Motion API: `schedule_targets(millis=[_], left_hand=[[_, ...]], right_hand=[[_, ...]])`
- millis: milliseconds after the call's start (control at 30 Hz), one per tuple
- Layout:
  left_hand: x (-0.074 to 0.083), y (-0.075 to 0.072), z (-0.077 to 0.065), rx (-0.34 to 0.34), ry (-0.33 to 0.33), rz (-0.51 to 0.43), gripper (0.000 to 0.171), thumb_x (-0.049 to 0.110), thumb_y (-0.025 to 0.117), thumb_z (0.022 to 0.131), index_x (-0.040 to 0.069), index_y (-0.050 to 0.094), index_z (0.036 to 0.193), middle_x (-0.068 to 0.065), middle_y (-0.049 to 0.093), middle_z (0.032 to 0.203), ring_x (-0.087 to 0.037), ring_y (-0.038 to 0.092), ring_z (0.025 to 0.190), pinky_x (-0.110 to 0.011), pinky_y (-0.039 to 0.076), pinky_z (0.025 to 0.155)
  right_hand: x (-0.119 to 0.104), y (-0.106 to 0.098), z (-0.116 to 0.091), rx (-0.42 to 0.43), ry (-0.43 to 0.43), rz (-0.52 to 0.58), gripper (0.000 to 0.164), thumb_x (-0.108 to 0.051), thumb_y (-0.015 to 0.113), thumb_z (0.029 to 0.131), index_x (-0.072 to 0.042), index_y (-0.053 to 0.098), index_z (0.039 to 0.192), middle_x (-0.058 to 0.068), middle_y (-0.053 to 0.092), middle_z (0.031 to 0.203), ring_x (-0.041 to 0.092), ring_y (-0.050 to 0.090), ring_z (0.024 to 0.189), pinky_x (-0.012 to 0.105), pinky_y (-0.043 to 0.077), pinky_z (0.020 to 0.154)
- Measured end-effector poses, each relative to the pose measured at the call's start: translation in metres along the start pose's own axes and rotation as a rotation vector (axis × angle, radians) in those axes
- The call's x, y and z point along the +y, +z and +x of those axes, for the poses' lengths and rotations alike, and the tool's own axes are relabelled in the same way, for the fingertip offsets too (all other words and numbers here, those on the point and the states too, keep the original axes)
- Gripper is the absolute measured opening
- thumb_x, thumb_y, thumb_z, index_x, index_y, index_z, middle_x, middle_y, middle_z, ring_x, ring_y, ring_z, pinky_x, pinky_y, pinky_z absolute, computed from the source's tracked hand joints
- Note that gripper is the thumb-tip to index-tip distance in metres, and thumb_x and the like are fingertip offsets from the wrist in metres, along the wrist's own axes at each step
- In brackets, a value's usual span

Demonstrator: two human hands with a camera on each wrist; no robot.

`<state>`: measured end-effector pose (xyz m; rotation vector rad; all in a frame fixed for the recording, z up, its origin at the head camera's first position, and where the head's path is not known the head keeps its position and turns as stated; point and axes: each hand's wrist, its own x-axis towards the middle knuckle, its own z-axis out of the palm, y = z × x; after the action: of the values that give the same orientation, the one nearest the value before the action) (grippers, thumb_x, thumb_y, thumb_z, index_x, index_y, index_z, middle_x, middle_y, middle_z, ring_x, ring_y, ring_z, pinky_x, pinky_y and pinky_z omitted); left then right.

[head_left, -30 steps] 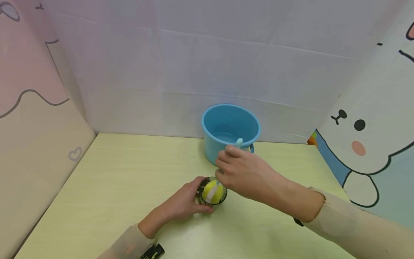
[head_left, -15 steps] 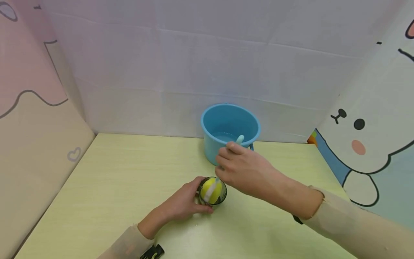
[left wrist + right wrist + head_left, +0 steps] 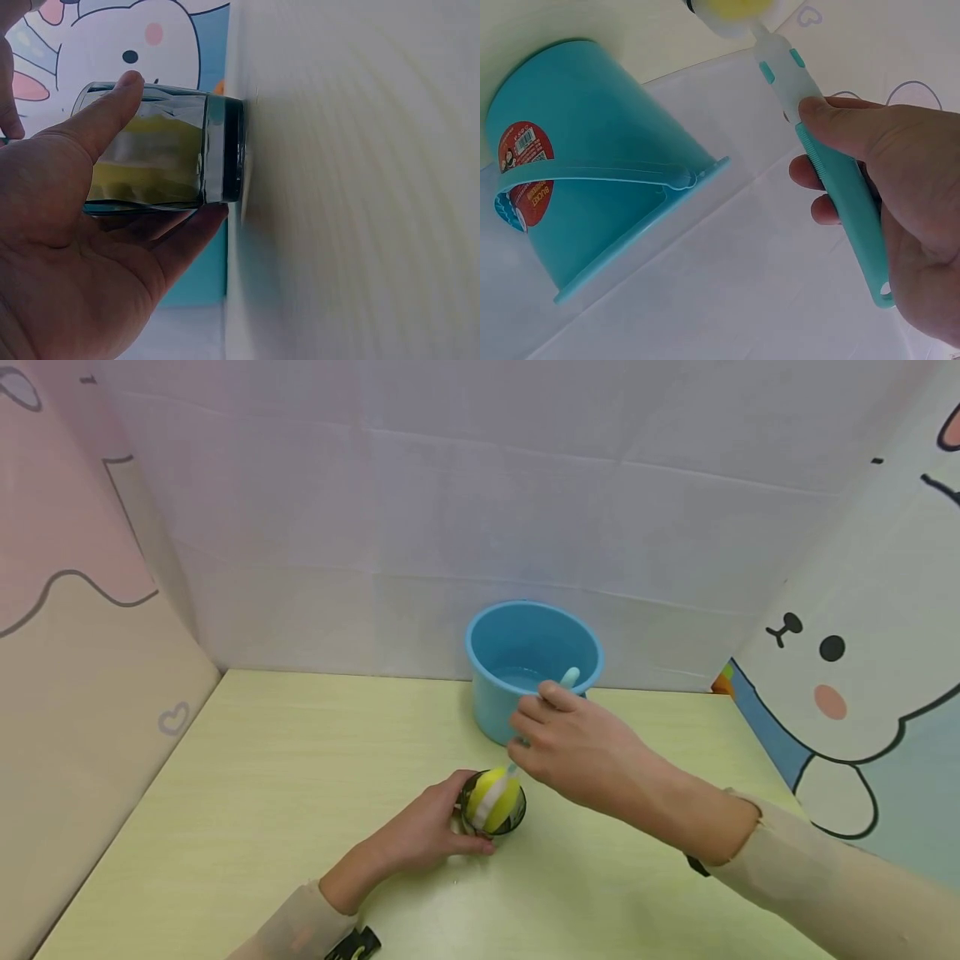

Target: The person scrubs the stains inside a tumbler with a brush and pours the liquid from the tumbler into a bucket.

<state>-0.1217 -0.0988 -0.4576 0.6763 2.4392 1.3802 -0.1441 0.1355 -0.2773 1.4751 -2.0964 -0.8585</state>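
Note:
A sponge cup brush with a yellow-and-white head (image 3: 492,800) and a teal-and-white handle (image 3: 851,214) reaches down into a dark-tinted clear glass (image 3: 214,150). My right hand (image 3: 573,747) grips the handle, thumb along its upper part in the right wrist view, and the handle leans to the right. On the table, my left hand (image 3: 420,831) holds the glass from its left side, thumb on the near side and fingers behind. Through the glass wall in the left wrist view the yellow sponge shows. Part of the handle is hidden behind my right hand in the head view.
Behind my right hand, a blue bucket (image 3: 491,706) stands against the white back wall, with what looks like water at its bottom. Its carrying handle (image 3: 592,172) hangs on the side. Printed cartoon panels (image 3: 832,693) bound the pale yellow table (image 3: 300,752) left and right.
My right hand has shifted slightly right and tilted the brush handle further right. The sponge head sits a little higher in the glass. My left hand and the glass stay in place.

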Motion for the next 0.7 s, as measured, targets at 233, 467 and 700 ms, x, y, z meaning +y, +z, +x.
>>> schedule_targets(millis=[233, 467, 700], left_hand=[[0.000, 0.000, -0.001, 0.002, -0.004, 0.005, 0.088, 0.037, 0.094, 0.084, 0.012, 0.045, 0.152, 0.004, 0.063, 0.133, -0.015, 0.061, 0.122, -0.044, 0.049, 0.108], [0.000, 0.000, 0.000, 0.003, -0.010, 0.013, 0.089, 0.036, 0.095, 0.083, 0.014, 0.044, 0.153, 0.003, 0.062, 0.137, -0.015, 0.060, 0.125, -0.043, 0.048, 0.110], [0.000, -0.001, 0.000, 0.002, -0.015, 0.021, 0.091, 0.038, 0.095, 0.082, 0.015, 0.044, 0.154, 0.003, 0.061, 0.139, -0.015, 0.059, 0.127, -0.043, 0.048, 0.111]], right_hand=[[0.002, -0.003, -0.003, -0.021, 0.010, 0.032, 0.021, -0.029, 0.090, 0.088, -0.017, 0.074, 0.095, 0.006, 0.066, 0.095, 0.027, 0.053, 0.096, 0.043, 0.039, 0.090], [0.005, -0.004, -0.008, -0.018, 0.001, 0.051, 0.018, -0.026, 0.087, 0.090, -0.017, 0.072, 0.093, 0.006, 0.064, 0.093, 0.027, 0.052, 0.094, 0.043, 0.038, 0.090], [0.006, -0.006, -0.011, -0.025, -0.005, 0.055, 0.018, -0.027, 0.087, 0.091, -0.018, 0.072, 0.093, 0.005, 0.062, 0.091, 0.026, 0.051, 0.092, 0.042, 0.038, 0.089]])
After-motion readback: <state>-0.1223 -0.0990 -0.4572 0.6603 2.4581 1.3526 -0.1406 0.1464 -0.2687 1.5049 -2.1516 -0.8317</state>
